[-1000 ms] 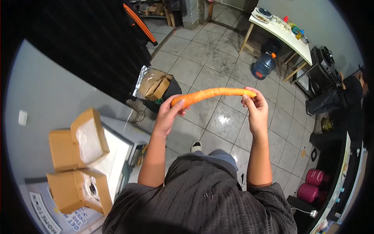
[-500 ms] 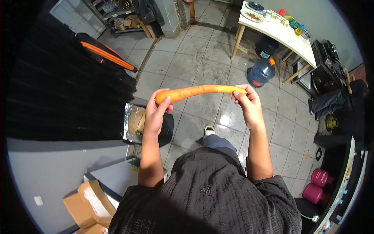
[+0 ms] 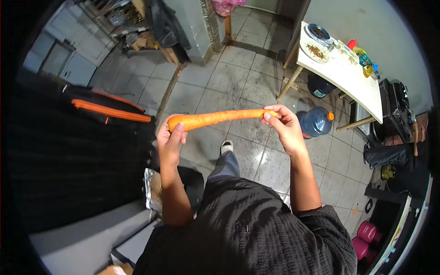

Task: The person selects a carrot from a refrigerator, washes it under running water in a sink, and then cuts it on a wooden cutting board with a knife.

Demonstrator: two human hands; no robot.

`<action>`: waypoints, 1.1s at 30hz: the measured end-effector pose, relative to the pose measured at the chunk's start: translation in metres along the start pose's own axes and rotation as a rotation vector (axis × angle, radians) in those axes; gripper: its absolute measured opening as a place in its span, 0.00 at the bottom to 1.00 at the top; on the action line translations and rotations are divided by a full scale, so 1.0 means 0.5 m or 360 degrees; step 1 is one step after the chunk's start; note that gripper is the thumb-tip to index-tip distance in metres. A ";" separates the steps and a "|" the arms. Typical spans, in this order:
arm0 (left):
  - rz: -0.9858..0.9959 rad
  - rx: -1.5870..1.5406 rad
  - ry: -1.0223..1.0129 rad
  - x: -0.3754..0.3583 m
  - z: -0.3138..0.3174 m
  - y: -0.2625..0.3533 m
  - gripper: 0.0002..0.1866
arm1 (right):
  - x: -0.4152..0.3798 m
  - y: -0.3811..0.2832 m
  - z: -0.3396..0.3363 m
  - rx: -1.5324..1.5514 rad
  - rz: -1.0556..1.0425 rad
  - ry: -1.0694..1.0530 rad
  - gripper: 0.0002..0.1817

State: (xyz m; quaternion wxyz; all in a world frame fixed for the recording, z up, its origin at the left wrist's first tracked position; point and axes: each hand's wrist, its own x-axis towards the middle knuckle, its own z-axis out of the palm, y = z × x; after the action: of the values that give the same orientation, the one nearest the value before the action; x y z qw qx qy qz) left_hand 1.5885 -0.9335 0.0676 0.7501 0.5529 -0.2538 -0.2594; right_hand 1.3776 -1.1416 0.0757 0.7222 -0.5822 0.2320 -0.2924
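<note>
A long orange carrot [image 3: 220, 118] is stretched level between my two hands, above the tiled floor. My left hand [image 3: 170, 137] grips its thick end, thumb on the near side and fingers behind. The thin, yellowish tip is pinched between the thumb and fingers of my right hand [image 3: 282, 123]. The carrot bends slightly and touches nothing but my hands.
A white table [image 3: 350, 85] with plates and bottles stands at the upper right. A blue water jug [image 3: 316, 122] is on the floor just beyond my right hand. A black curtain [image 3: 82, 160] hangs at the left. A black stove [image 3: 395, 110] is far right.
The view has shifted over the floor and table. Both hands and the carrot now appear further left, and the carrot slants slightly up to the right. My grip is kept at both ends.
</note>
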 end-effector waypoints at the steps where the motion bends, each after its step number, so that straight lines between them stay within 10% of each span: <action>1: 0.0022 0.0019 -0.0038 0.065 0.003 -0.004 0.14 | 0.049 -0.009 -0.001 -0.0003 0.0008 -0.0025 0.12; 16: -0.0033 0.0159 -0.0587 0.791 0.252 -0.056 0.13 | 0.564 -0.082 -0.183 -0.0186 -0.0159 0.0701 0.14; 33: -0.0147 0.0247 -0.0597 1.457 0.535 -0.149 0.12 | 1.317 -0.241 -0.406 0.0018 -0.0328 0.0736 0.16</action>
State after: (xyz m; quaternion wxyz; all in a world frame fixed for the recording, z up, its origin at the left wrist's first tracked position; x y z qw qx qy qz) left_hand 1.9386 -1.6271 0.1337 0.6322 0.5620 -0.3827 -0.3715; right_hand 1.6971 -1.7594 0.1535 0.6197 -0.5163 0.3289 -0.4912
